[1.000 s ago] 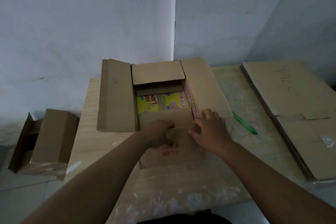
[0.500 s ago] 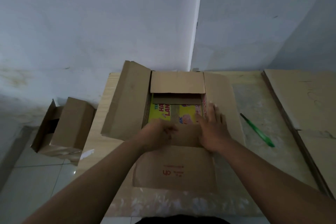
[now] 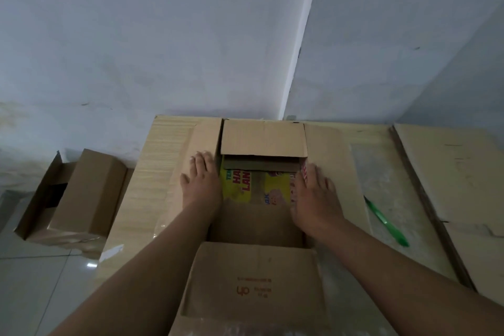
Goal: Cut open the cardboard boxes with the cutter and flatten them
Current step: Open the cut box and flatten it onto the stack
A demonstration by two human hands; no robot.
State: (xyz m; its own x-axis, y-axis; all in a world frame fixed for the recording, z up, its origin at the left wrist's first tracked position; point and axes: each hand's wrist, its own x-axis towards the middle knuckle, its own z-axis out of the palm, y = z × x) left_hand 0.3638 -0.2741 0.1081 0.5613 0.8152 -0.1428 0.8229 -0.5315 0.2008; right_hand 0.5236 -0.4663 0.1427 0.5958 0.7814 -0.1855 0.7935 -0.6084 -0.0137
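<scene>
Judged light and stiff, the box [image 3: 253,267] is pressed by the straight-fingered left hand [image 3: 201,185] and right hand [image 3: 313,199]; its flaps [image 3: 327,144] are best gripped.

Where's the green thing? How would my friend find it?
Start at the wooden table against the wall. To the right of the open box, before the stack of flat cardboard, lies the green cutter. It is the only thin, bright green, pen-shaped thing; everything around it is brown cardboard.
</scene>
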